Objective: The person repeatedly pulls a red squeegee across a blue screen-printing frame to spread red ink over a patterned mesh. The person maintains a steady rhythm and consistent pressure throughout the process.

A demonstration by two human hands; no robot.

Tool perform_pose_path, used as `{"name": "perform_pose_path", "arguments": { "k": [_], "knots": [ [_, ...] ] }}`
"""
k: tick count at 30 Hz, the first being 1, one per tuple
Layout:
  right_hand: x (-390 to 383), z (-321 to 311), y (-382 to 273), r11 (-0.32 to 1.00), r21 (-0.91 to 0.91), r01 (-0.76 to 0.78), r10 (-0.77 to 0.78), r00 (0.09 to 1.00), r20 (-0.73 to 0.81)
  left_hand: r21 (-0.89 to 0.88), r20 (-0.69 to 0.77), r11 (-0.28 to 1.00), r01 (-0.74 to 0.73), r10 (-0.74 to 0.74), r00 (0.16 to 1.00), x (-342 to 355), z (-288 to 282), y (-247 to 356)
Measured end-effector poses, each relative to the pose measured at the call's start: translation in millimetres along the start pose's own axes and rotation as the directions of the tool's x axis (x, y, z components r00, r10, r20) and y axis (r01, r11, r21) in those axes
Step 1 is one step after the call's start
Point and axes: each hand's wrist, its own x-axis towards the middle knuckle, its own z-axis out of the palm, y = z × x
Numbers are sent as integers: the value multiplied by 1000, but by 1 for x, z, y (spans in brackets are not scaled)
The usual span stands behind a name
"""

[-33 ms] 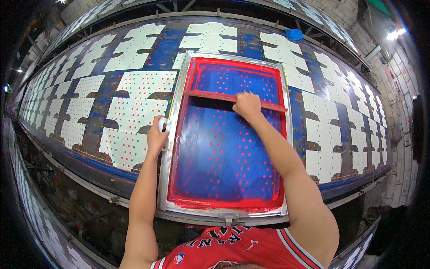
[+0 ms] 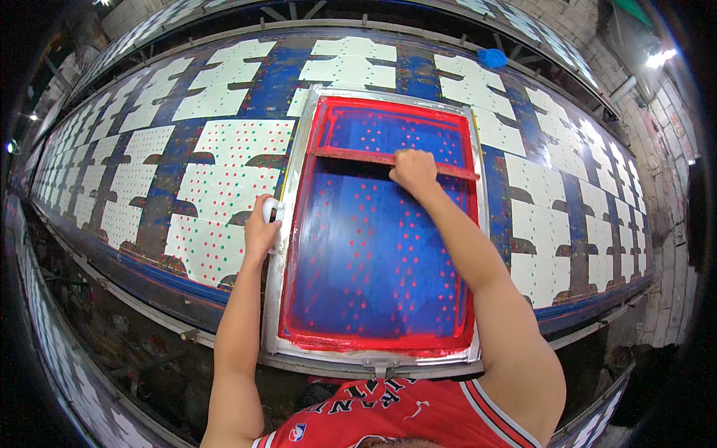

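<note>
My right hand [image 2: 413, 173] is wrapped round a long red squeegee [image 2: 351, 155] lying crosswise in the upper part of a screen-printing frame. The screen [image 2: 373, 261] is blue with rows of red dots, red ink round its edges and a silver metal border [image 2: 273, 313]. My left hand [image 2: 261, 224] grips a white handle [image 2: 273, 207] on the border's left side. The screen lies over white cut panels [image 2: 224, 179] printed with small red and green dots, some hidden beneath it.
A long printing table [image 2: 269, 75] carries many more white panels in rows either side. A blue crumpled item [image 2: 491, 57] lies at the far edge. Rails [image 2: 187, 332] run along the table, other tables stand behind and below, and a block wall [image 2: 668, 246] is at right.
The squeegee and my right hand have shifted slightly upward, toward the far end of the screen. My left hand stays on the handle.
</note>
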Motion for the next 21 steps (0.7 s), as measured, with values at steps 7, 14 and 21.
{"name": "perform_pose_path", "arguments": {
  "k": [7,14,21],
  "knots": [
    [103,23,60,995,-87,38,-37,999,12,56,-24,998,-22,23,999,8,2,7],
    [143,15,81,996,-76,49,-46,998,45,37,-18,999,-6,7,1000,6,3,7],
    [177,-8,87,999,-35,-26,31,986,162,46,-25,999,-5,6,1000,8,2,11]
  ]
}}
